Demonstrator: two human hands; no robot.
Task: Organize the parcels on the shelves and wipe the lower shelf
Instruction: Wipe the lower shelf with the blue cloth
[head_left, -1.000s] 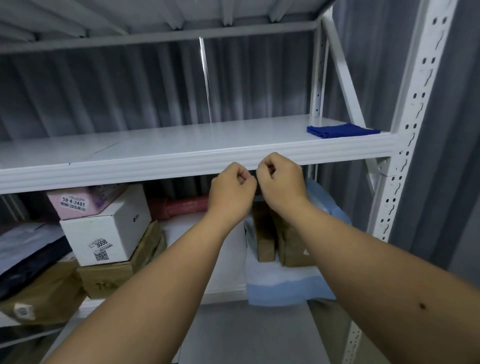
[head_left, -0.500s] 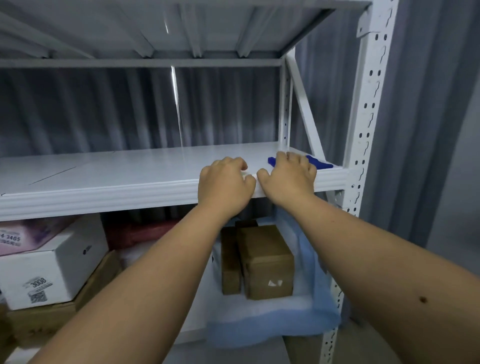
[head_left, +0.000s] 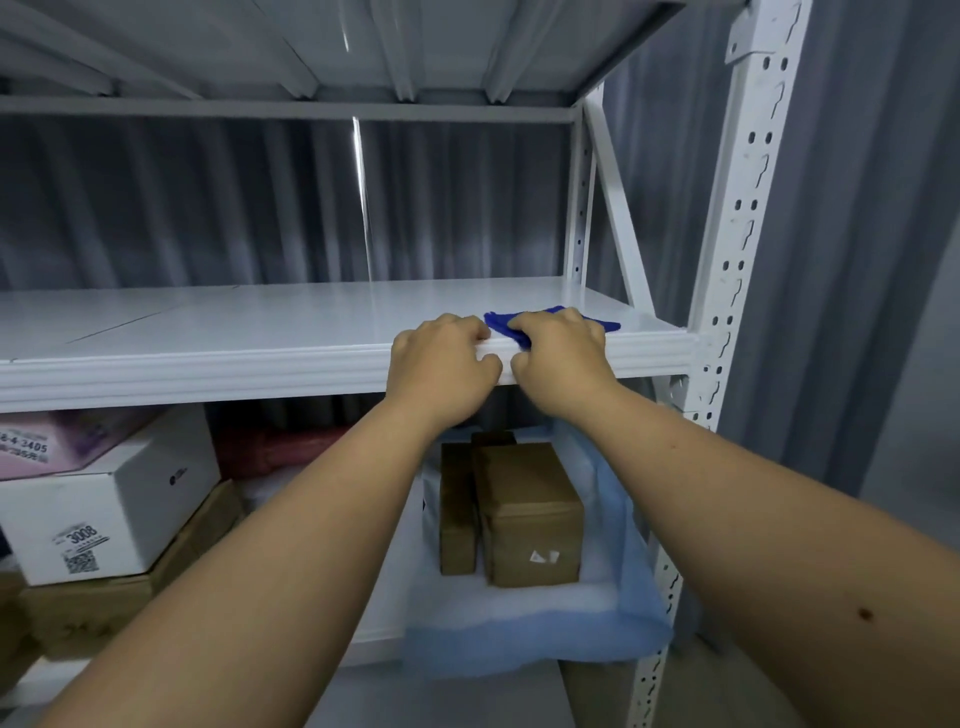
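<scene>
Shelf (head_left: 260, 332): blue cloth (head_left: 602, 325) under right fingers (head_left: 545, 325).

Blue cloth (head_left: 498, 323), white shelf (head_left: 260, 332), brown parcels (head_left: 530, 514)

Parcel storeroom: white slotted metal shelving (head_left: 727, 260), labelled boxes w/ barcodes (head_left: 104, 525), brown cartons (head_left: 530, 514), corrugated walls (head_left: 208, 208).

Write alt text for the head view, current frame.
Two bare hands rest on the front edge of a white metal shelf; the right hand lies on a blue cloth, the left hand beside it. Brown cardboard boxes sit on the shelf below.
</scene>
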